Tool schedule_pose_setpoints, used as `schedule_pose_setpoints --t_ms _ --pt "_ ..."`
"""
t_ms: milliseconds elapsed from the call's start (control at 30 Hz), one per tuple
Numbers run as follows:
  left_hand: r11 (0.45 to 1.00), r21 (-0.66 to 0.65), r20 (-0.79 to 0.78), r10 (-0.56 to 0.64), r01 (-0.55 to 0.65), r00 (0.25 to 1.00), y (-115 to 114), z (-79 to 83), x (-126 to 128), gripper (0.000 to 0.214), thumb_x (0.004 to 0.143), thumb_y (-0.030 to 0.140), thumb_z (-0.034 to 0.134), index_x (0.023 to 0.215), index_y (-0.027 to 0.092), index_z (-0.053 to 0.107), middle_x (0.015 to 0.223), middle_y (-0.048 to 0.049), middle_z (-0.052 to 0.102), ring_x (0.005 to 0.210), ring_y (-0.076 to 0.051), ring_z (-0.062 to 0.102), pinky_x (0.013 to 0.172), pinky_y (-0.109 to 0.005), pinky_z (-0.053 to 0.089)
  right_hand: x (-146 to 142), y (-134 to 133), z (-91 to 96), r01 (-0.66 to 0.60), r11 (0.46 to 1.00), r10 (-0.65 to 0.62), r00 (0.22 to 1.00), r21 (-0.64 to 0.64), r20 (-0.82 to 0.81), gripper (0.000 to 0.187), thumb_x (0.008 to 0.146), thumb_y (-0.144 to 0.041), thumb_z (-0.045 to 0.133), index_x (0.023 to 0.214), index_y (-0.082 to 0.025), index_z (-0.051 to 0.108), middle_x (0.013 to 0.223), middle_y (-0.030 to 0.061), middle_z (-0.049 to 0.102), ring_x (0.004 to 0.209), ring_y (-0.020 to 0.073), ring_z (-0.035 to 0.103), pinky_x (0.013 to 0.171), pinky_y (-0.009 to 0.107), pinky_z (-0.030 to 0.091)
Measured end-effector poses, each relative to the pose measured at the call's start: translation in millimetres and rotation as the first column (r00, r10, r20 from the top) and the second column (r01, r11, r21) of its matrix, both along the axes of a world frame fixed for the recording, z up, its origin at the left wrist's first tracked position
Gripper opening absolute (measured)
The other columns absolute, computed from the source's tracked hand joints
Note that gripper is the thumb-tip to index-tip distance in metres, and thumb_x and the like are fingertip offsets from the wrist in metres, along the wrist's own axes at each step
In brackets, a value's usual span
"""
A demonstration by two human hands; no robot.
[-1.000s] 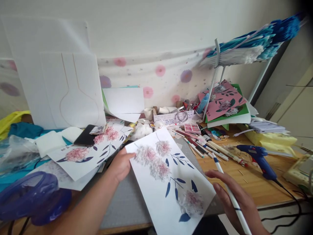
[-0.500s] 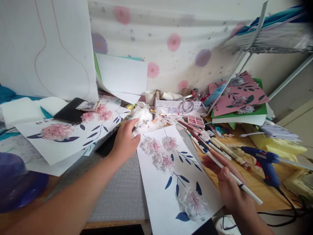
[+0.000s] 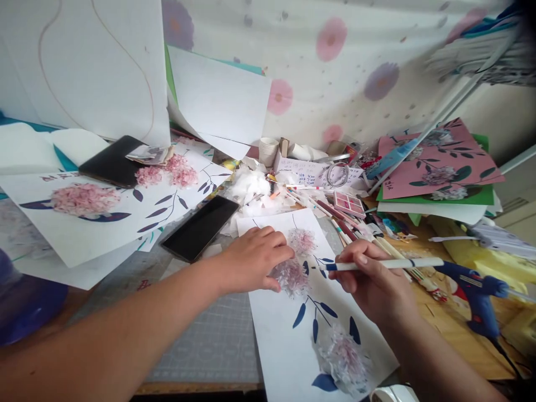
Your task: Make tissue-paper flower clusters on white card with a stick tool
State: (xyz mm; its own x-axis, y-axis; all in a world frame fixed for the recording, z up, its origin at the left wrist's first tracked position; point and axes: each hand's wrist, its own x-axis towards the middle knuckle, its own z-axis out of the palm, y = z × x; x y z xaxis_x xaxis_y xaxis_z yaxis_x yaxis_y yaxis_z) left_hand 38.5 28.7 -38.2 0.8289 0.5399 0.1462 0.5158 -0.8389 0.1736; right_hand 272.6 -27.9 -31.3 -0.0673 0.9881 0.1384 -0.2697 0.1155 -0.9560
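Note:
A white sheet (image 3: pixel 285 335) with pink tissue flowers and painted dark blue leaves lies on a grey cutting mat (image 3: pixel 209 340). My left hand (image 3: pixel 251 259) rests flat on the sheet's upper part, fingers stretched over a tissue flower (image 3: pixel 293 276). My right hand (image 3: pixel 372 282) is closed on a white brush with a blue tip (image 3: pixel 385 264), held level, its tip just above the blue leaves near the flower. Another tissue flower (image 3: pixel 343 357) sits lower on the sheet.
A black phone (image 3: pixel 200 227) lies left of the sheet, a second phone (image 3: pixel 112 161) on another flower sheet (image 3: pixel 104 218). Brushes and pencils (image 3: pixel 347 226), a small paint palette (image 3: pixel 349 204), a blue glue gun (image 3: pixel 477 290) and pink flower cards (image 3: pixel 439 162) crowd the right.
My left hand moved from the sheet's top-left corner onto the flowers. My right hand turned the brush level and brought its tip to the leaves. The view dropped closer.

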Motion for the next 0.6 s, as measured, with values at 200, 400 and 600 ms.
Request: schedule_pose_setpoints --t_ms 200,400,600 --pt "0.993 0.111 -0.003 0.029 -0.029 1.0 -3 -4.3 0 0.038 0.073 0.046 0.073 0.094 0.018 0.057 0.101 -0.0056 0.057 0.095 -0.025 0.05 0.08 -0.037 0.04 -1 -8 -13.2 -0.079 0.995 0.084 0.994 -0.064 0.077 0.017 0.079 -0.037 0.069 0.08 -0.02 0.068 0.051 -0.0045 0.056 0.049 0.0072 0.052 0.067 0.025 0.054" --pt "0.995 0.094 0.026 0.029 -0.031 0.999 -2 -3.3 0 0.021 0.082 0.036 0.066 0.092 0.018 0.06 0.098 -0.0057 0.058 0.095 -0.024 0.05 0.081 -0.036 0.04 4 -20 -15.9 -0.189 0.979 0.152 0.924 0.074 0.352 0.022 0.085 -0.034 0.063 0.104 -0.026 0.067 0.086 0.0034 0.07 0.082 0.0169 0.063 0.072 0.028 0.052" --pt "0.999 0.025 0.058 -0.029 0.028 0.998 -3 -2.2 -3 0.038 0.071 0.041 0.076 0.099 0.02 0.061 0.101 -0.0054 0.056 0.098 -0.024 0.049 0.084 -0.036 0.041 6 -26 -14.1 -0.027 0.963 -0.133 0.818 0.268 0.559 0.026 0.091 -0.035 0.054 0.115 -0.032 0.063 0.088 0.0011 0.072 0.086 0.0175 0.066 0.077 0.029 0.052"
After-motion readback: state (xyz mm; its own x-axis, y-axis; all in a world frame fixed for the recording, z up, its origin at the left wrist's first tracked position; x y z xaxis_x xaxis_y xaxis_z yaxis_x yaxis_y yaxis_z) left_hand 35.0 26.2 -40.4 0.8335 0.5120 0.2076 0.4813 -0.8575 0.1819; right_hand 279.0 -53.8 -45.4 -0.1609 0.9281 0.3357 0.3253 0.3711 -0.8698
